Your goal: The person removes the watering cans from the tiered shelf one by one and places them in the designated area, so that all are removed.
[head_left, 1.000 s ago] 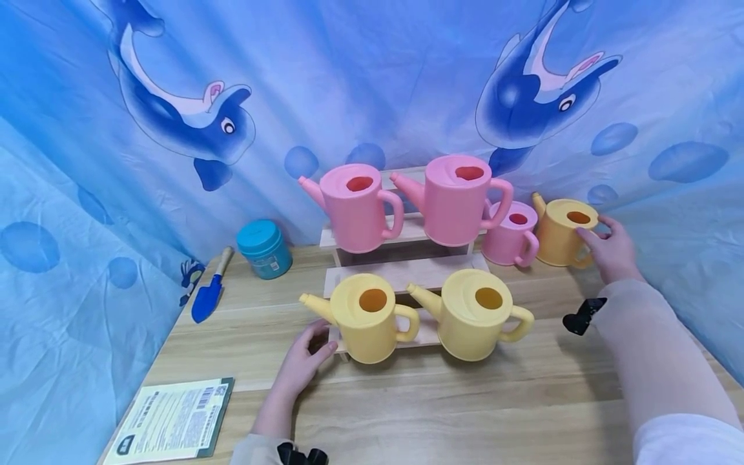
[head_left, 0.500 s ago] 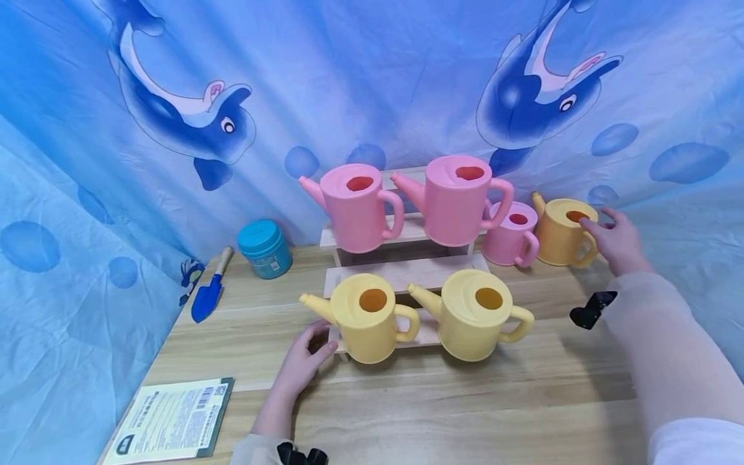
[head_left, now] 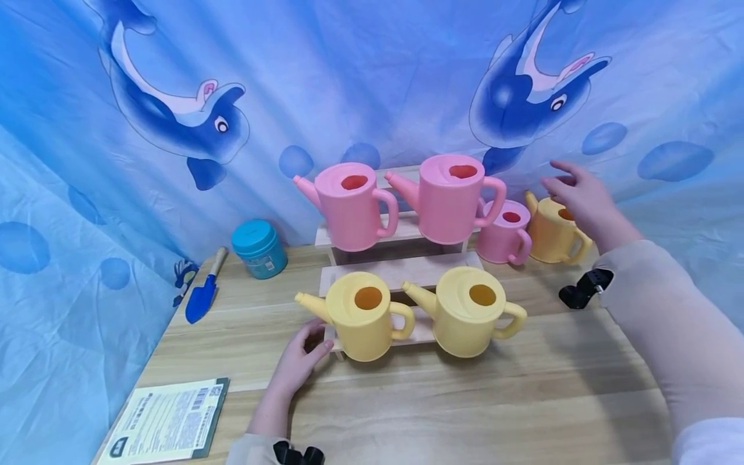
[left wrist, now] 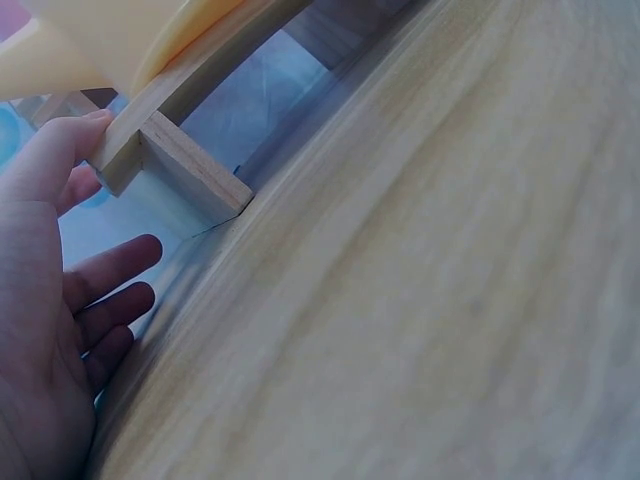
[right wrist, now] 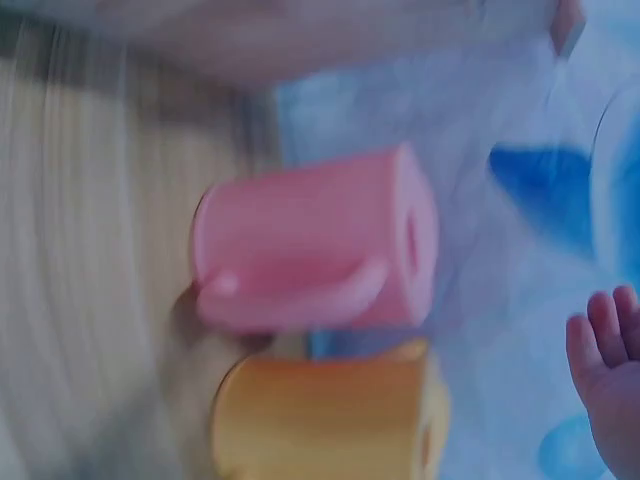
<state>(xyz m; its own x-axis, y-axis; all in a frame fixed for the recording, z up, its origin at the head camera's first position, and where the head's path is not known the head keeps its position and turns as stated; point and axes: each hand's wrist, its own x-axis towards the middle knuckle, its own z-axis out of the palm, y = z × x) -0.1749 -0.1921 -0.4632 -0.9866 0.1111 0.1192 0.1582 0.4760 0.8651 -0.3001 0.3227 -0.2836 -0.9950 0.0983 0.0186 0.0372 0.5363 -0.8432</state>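
Before you, a blue curtain (head_left: pixel 395 84) printed with dolphins fills the background, and your wood-grain table (head_left: pixel 418 413) spreads below it. On the table you have a stepped wooden stand (head_left: pixel 401 274) bearing four upright watering cans, spouts to the left: the left pink can (head_left: pixel 350 219) and the right pink can (head_left: pixel 449 210) on a higher step, the left yellow can (head_left: pixel 363 332) and the right yellow can (head_left: pixel 462 329) on the lowest. Past the stand's right end, the orange-yellow can (head_left: pixel 546 232) stands on the tabletop beside a third pink can (head_left: pixel 498 242). A printed booklet (head_left: pixel 165 420) lies at your near left. Your right hand (head_left: pixel 584 197) is raised near the orange-yellow can, apart from it, fingers loosely bent and holding nothing (the right wrist view, blurred, catches only part of it). Your left hand (head_left: pixel 296 358) touches the left end of the lowest step with its thumb, the lower fingers spread loosely, not wrapped round the wood. At the back left sits a blue lidded jar (head_left: pixel 261 248), and beside it a blue trowel (head_left: pixel 201 299) with a wooden handle
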